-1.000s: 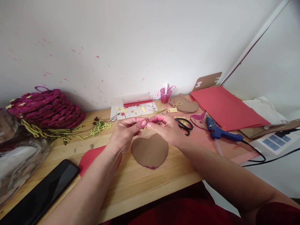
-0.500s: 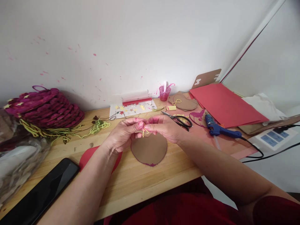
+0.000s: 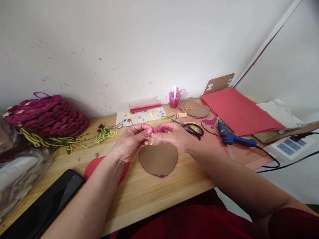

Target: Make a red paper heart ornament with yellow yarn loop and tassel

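My left hand [image 3: 131,141] and my right hand [image 3: 174,135] meet above the wooden table [image 3: 139,192], fingertips pinched together on a short piece of yellow string [image 3: 151,139]. The string's ends hang down between the fingertips. Just below the hands lies a brown cardboard heart [image 3: 159,159] with a purple edge, flat on the table. A red paper shape [image 3: 96,167] lies partly under my left wrist.
Black scissors [image 3: 191,127] and a blue glue gun [image 3: 233,137] lie right of my hands, by red paper sheets [image 3: 236,111]. A pile of purple woven pieces [image 3: 47,116] with yellow yarn sits at left. A black phone [image 3: 42,205] rests near the front-left edge. A pink cup [image 3: 174,99] stands by the wall.
My hands have dropped slightly toward the cardboard heart and kept working the yellow string; its ends now hang lower between the fingertips. The view shifted a little.
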Available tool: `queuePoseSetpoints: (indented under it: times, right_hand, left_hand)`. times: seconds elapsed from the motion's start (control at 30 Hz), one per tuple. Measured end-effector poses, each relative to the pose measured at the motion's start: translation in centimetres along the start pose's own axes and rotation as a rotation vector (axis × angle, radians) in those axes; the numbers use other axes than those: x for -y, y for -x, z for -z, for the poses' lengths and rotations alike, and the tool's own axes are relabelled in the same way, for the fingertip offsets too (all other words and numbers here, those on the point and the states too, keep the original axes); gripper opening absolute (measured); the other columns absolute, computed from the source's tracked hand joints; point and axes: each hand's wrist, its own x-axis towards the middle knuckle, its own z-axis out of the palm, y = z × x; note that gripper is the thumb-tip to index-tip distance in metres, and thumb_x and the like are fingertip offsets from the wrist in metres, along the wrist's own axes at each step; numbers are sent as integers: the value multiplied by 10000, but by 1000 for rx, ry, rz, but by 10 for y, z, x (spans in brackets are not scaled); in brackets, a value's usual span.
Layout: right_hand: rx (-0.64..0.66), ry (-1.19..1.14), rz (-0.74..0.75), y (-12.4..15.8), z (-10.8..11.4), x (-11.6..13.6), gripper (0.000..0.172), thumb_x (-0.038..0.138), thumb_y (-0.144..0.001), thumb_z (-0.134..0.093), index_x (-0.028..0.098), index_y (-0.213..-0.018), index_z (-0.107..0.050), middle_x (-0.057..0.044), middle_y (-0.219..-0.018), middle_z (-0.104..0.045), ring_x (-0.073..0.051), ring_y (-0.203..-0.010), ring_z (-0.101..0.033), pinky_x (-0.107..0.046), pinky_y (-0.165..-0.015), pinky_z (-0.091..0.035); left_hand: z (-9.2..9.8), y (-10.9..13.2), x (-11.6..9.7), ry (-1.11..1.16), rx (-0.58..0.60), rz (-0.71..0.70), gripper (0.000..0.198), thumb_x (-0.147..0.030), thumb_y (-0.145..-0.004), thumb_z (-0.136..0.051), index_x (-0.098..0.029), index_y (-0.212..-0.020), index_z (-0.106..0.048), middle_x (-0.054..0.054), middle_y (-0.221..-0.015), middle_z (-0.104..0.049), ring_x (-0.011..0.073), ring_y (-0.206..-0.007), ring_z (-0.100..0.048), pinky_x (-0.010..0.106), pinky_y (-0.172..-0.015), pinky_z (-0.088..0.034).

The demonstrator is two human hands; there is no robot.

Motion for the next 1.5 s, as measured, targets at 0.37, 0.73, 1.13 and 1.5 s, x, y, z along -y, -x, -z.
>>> queuePoseSetpoints:
  times: [0.37,0.73,1.13,1.5]
  right_hand:
    - [-130,-95,106,0,-6,3,265,387,-618,-894,207,-728,-732,28,-733,-701,-139,-747,-628,-308,-764,-480]
    - [-194,-164,91,-1,-8,4,326,383,-565,-922,211,-737,-705,32,-737,-691,-124,-714,-616,-277,-671,-468]
    - [-115,-149,176,-1,-3,1,237,378,-681,-886,218,-825,-788,-11,-872,-767,-162,-837,-676,-335,-822,-515]
    - [-219,77,252,-2,1,2,165,352,-766,-807,198,-808,-766,-25,-821,-764,-166,-800,-677,-324,-788,-513]
  left_hand:
    - [-12,3,-1,48,-36,2,496,-353,-626,-963,-167,-1038,-760,39,-899,-725,143,-777,-709,187,-576,-586]
    - [-8,0,4,10,-51,111,358,-306,-568,-991,-126,-799,-785,48,-684,-733,102,-603,-673,155,-526,-546]
    - [-10,1,-2,-57,-106,79,410,-354,-520,-1002,-123,-767,-771,36,-653,-722,87,-553,-639,156,-502,-508]
    - [-9,1,2,-187,-79,33,402,-411,-583,-964,-136,-802,-768,32,-700,-718,105,-603,-629,205,-566,-508]
